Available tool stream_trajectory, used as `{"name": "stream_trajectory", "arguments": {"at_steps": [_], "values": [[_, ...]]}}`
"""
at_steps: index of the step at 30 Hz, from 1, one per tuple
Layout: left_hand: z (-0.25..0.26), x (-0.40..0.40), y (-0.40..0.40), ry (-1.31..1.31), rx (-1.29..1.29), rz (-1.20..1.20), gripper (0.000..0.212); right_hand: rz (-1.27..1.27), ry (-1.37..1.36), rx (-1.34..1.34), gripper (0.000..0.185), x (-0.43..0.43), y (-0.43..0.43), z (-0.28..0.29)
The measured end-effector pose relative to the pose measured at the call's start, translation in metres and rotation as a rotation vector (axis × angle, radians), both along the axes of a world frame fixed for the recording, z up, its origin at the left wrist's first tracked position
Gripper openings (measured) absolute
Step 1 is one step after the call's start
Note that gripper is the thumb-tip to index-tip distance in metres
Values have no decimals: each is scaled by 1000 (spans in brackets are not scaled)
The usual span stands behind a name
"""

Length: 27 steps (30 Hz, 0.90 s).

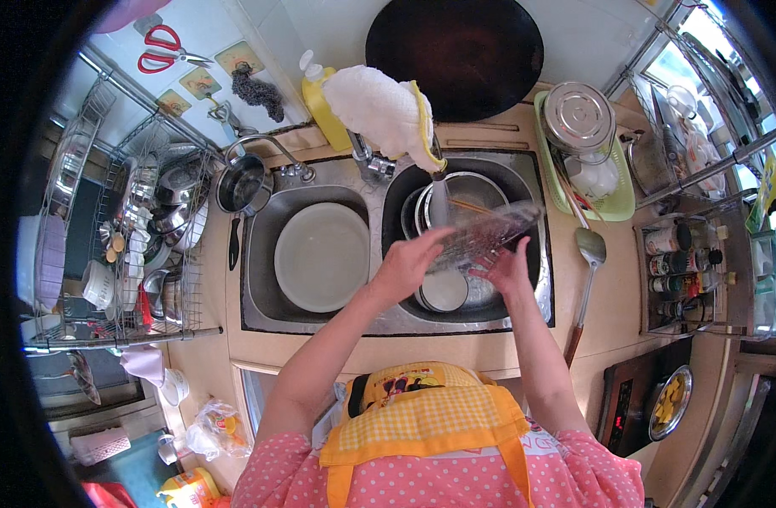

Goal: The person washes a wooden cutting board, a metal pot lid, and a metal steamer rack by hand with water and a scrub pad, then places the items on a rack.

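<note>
Above the right sink basin point(537, 273), a transparent, wet, flattish thing point(483, 238) is tilted between my hands; motion blur hides whether it is glass or plastic. My left hand point(408, 267) grips its near-left side. My right hand point(505, 270) supports it from below on the right, fingers spread and thumb up. Water point(439, 198) runs from the tap just beyond my left fingers. Underneath lie a steel bowl point(480, 184), chopsticks point(469, 206) and a small white bowl point(445, 292). A large pale round basin point(322, 257) fills much of the left sink basin point(261, 279).
A white cloth mitt point(378, 111) drapes the tap. Right of the sink are a green basket point(619, 203) and a metal spatula point(591, 247). A small steel pot point(243, 184) and a black-handled utensil point(234, 244) sit at left, near a dish rack point(194, 317). A black round pan point(454, 57) leans behind.
</note>
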<state>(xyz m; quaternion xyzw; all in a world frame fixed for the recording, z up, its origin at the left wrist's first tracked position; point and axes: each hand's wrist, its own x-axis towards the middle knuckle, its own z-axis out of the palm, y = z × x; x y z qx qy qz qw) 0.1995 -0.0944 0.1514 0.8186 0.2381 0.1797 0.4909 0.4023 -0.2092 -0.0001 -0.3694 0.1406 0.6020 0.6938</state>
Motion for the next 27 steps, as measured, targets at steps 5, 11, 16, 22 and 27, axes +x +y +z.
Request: {"name": "stream_trajectory", "arguments": {"at_steps": [5, 11, 16, 22, 27], "values": [[-10, -22, -4, -135, 555, -318, 38, 27, 36, 260, 59, 43, -12, 12], [-45, -43, 0, 12, 550, -190, 33, -31, -45, 339, 31, 47, -10, 14], [-87, -34, -4, 3, 353, 139, 46, -161, -56, 319, 36, 61, -21, -14], [-108, -21, 1, -198, -433, 453, 43, -157, -255, 301, 40, 50, -26, 7], [-95, -14, 8, -323, -602, 389, 40, -183, -325, 134, 50, 45, -17, -12]]}}
